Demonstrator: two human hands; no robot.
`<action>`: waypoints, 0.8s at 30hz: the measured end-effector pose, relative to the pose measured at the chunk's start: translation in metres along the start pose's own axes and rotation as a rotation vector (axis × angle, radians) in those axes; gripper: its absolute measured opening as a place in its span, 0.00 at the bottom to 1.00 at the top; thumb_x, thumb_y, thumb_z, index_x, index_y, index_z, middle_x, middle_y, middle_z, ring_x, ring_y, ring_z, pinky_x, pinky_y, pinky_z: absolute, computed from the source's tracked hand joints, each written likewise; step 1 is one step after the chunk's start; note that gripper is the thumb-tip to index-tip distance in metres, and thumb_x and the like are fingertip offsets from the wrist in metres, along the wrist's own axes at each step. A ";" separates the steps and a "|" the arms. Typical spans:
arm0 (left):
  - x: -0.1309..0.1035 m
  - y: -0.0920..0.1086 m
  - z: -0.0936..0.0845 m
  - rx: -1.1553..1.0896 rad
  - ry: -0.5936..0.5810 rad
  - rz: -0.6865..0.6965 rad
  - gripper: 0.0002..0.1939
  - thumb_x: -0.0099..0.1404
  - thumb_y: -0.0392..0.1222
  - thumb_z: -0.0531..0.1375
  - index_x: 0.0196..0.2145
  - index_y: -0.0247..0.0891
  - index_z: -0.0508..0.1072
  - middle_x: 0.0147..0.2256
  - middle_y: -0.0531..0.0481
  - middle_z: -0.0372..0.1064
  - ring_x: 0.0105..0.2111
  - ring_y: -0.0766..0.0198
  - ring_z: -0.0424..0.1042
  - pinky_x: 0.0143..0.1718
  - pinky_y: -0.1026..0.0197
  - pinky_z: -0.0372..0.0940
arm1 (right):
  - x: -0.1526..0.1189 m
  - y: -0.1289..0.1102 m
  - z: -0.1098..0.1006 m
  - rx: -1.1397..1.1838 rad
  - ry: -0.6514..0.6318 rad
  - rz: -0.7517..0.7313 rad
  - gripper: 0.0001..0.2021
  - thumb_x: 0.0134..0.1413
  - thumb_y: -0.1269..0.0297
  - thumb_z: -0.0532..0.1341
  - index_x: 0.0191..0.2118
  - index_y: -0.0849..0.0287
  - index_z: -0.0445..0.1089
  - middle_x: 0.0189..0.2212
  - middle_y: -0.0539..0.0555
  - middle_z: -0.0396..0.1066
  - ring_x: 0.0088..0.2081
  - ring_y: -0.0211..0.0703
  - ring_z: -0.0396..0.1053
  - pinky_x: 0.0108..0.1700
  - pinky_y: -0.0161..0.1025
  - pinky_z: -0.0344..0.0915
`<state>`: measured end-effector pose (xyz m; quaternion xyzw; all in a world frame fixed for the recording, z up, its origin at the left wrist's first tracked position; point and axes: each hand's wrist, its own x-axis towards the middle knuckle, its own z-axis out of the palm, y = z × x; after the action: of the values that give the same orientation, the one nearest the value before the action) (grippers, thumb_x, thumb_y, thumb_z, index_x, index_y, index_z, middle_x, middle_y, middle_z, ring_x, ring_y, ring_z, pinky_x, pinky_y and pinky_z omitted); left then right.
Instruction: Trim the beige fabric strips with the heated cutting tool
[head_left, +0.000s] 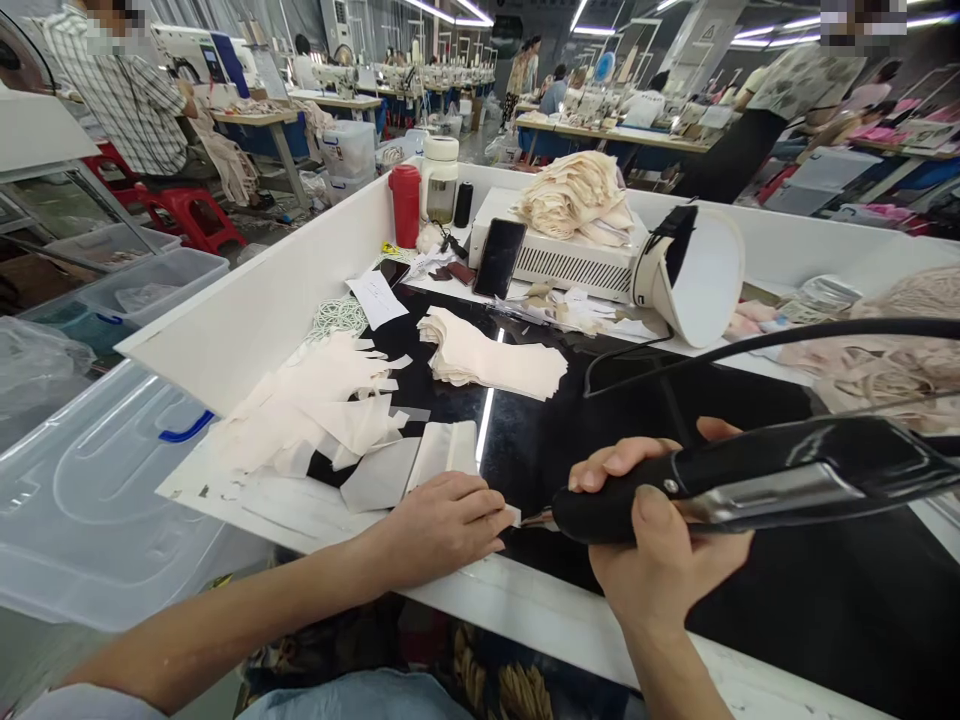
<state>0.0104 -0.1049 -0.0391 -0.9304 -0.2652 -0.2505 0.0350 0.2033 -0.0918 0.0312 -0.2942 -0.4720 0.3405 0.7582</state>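
Note:
My left hand lies over a cream fabric piece at the table's front edge, its fingers bent and pressed together on the cloth. Its thumb is hidden. A small pale corner sticks out past the fingertips. My right hand is wrapped round a black corded handheld tool with a metal lever. The tool's thin metal tip points left, close to that corner; whether they touch I cannot tell. Beyond lies a stack of cream fabric pieces. Loose cream pieces spread at the left.
A white-walled tabletop surrounds the black glossy surface. At the back are a red flask, a phone, a fabric pile on a vented white box, and a white cone-shaped lamp. The tool's cord arcs rightward. People sit at sewing tables beyond.

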 end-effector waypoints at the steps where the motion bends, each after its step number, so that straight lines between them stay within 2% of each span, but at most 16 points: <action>1: 0.000 0.000 0.000 -0.006 0.002 0.000 0.12 0.81 0.41 0.59 0.56 0.33 0.75 0.48 0.44 0.77 0.50 0.58 0.75 0.54 0.56 0.73 | 0.000 0.000 0.000 -0.005 -0.002 0.000 0.25 0.57 0.65 0.73 0.59 0.47 0.69 0.32 0.45 0.76 0.26 0.39 0.73 0.30 0.42 0.76; 6: -0.002 -0.003 -0.003 -0.055 0.031 -0.003 0.12 0.80 0.40 0.61 0.55 0.32 0.76 0.49 0.44 0.79 0.51 0.58 0.76 0.58 0.55 0.72 | 0.002 0.000 -0.001 -0.006 -0.015 -0.005 0.26 0.55 0.64 0.74 0.58 0.47 0.70 0.32 0.45 0.76 0.26 0.39 0.72 0.30 0.41 0.76; 12: -0.010 -0.005 -0.013 -0.041 0.102 0.016 0.10 0.82 0.39 0.59 0.53 0.33 0.77 0.48 0.47 0.81 0.51 0.60 0.77 0.61 0.55 0.71 | 0.002 -0.003 -0.003 -0.031 0.031 -0.004 0.27 0.52 0.62 0.76 0.57 0.49 0.70 0.30 0.45 0.76 0.25 0.40 0.72 0.29 0.42 0.76; 16: -0.014 -0.006 -0.010 -0.002 0.076 0.059 0.11 0.82 0.41 0.58 0.52 0.34 0.78 0.49 0.47 0.81 0.51 0.61 0.78 0.63 0.55 0.69 | 0.003 -0.006 -0.003 -0.052 0.045 -0.012 0.27 0.49 0.60 0.77 0.54 0.49 0.70 0.28 0.44 0.76 0.23 0.40 0.71 0.26 0.41 0.75; 24: -0.013 -0.010 -0.005 -0.008 0.030 0.006 0.11 0.81 0.43 0.60 0.52 0.33 0.77 0.47 0.46 0.80 0.48 0.59 0.78 0.61 0.53 0.71 | 0.005 -0.008 -0.005 -0.064 0.034 -0.033 0.27 0.50 0.60 0.77 0.54 0.50 0.70 0.29 0.43 0.76 0.23 0.41 0.71 0.26 0.41 0.75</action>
<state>-0.0059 -0.1036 -0.0416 -0.9275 -0.2609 -0.2652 0.0361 0.2109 -0.0932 0.0378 -0.3159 -0.4744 0.3076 0.7619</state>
